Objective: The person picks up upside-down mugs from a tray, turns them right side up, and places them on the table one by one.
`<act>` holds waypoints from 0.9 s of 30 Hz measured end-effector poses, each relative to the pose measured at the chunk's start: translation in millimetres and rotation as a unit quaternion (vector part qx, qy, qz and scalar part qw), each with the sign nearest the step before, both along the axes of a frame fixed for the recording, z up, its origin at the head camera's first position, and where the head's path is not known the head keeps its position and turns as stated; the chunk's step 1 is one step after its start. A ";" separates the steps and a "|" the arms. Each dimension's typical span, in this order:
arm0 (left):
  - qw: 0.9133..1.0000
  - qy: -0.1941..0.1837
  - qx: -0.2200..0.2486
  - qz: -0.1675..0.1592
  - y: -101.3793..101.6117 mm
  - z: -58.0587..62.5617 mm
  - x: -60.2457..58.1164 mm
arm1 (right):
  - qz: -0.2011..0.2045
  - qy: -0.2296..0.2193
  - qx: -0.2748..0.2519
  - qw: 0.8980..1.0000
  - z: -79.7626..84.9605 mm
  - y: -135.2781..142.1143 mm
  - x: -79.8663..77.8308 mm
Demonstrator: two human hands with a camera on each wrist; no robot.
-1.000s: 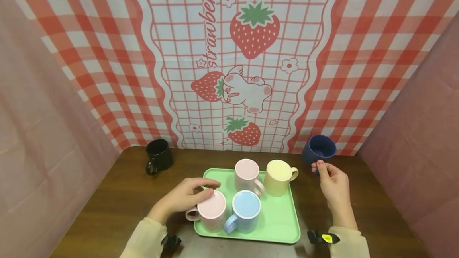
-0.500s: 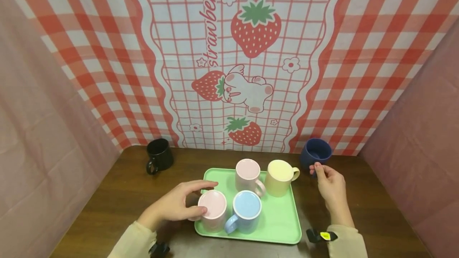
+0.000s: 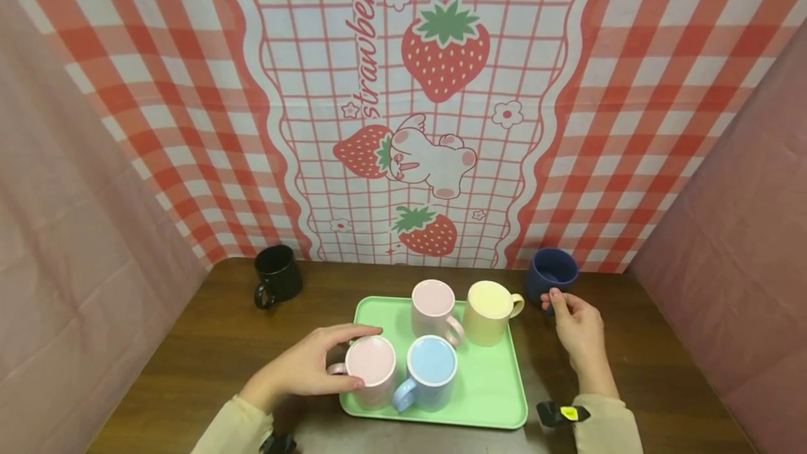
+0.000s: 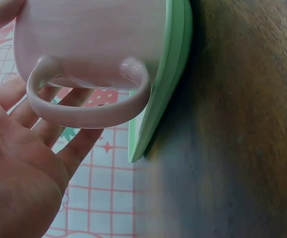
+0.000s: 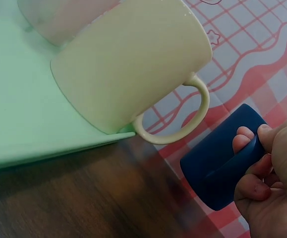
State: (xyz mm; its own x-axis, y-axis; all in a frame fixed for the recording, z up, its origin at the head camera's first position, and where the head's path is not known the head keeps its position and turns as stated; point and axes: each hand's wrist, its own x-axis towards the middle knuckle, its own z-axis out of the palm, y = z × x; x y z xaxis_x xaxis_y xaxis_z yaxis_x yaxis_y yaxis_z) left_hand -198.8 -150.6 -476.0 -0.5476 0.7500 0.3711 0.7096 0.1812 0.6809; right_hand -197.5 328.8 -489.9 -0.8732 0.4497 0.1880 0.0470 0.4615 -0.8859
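Navy-blue mug (image 3: pixel 546 277) at two o'clock from the green tray (image 3: pixel 482 384) is wanting level handling as the right hand (image 3: pixel 578 328) is pinching its handle (image 5: pixel 240 159), while the left hand (image 3: pixel 305 363), spread without gripping, is straddling the tray's eight-o'clock pink mug (image 3: pixel 372 363).

A red-and-white printed cloth (image 3: pixel 403 107) hangs as the back wall, filling the upper part of the head view. Gingham checks run down its left and right sides; between them, wavy borders frame a grid with sideways "strawberry" lettering (image 3: pixel 366 40), a large strawberry (image 3: pixel 445 54) and a white cartoon animal (image 3: pixel 435 160). Plain pink fabric covers the left wall (image 3: pixel 76 230) and right wall (image 3: pixel 731 230). Below lies a dark brown wood-grain tabletop (image 3: pixel 195 349), a greyish sheen at bottom centre.
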 end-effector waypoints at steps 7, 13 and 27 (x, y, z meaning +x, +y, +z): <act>1.000 0.005 0.003 -0.004 -0.1 0.1 1.7 | -0.001 -0.008 0.018 1.000 -3.9 1.5 -1.1; 1.000 0.003 0.000 -0.004 -0.2 -0.1 2.1 | -0.004 -0.013 0.025 1.000 -6.2 2.7 -2.3; 1.000 -0.018 -0.012 0.009 -1.8 -2.7 1.8 | -0.014 -0.028 0.026 0.999 -10.9 14.2 -4.9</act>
